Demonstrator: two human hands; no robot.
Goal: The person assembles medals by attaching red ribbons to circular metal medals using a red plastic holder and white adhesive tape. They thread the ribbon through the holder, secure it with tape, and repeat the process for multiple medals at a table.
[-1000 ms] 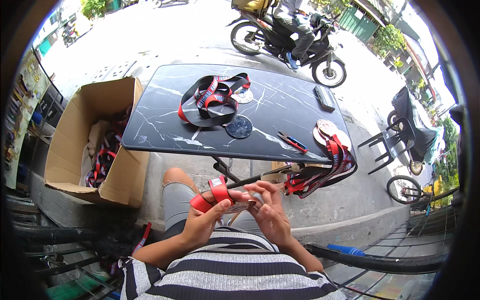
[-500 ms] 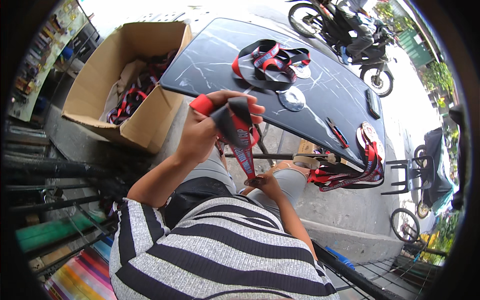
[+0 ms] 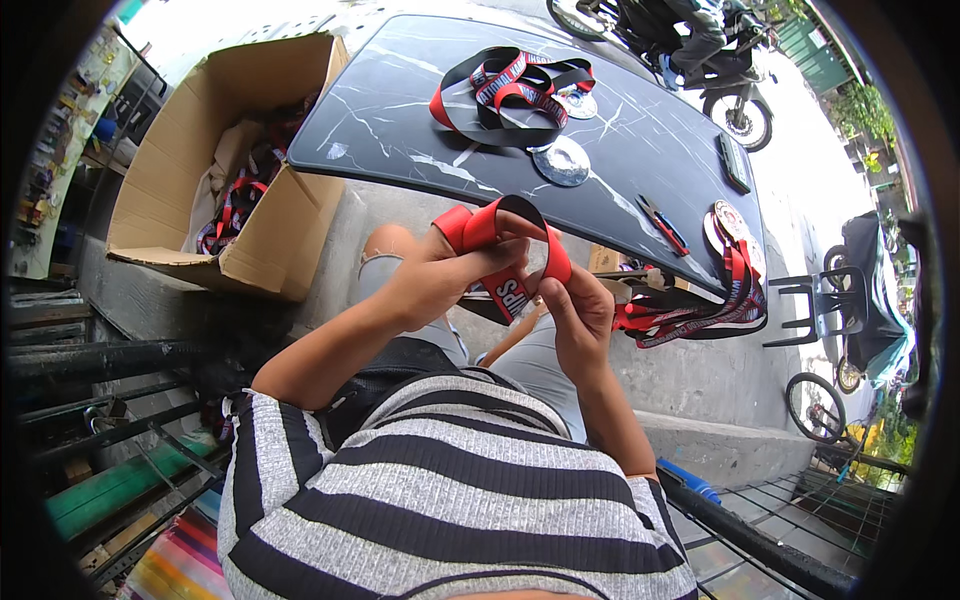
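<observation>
A red and black printed medal ribbon [image 3: 497,222] is looped between my two hands, above my lap and just off the table's near edge. My left hand [image 3: 432,284] is closed round folded layers of it. On the other side my right hand [image 3: 577,318] pinches the ribbon between thumb and fingers. Part of the ribbon hangs below the hands; I cannot see its medal. On the black marble-patterned table [image 3: 385,110] lie a coiled medal ribbon [image 3: 520,92] and a round silver medal [image 3: 562,161].
An open cardboard box [image 3: 165,190] holding more ribbons stands at the left. A red and black cutter or pen [image 3: 663,226], a dark oblong device [image 3: 733,163] and stacked medals [image 3: 727,220] with hanging ribbons [image 3: 690,318] are at the table's right. Beyond are a motorcycle [image 3: 690,60] with a rider and a black chair [image 3: 815,305].
My right hand has come up from the lap to the ribbon near my left hand. The ribbon now forms a loop between both hands. The view has shifted slightly.
</observation>
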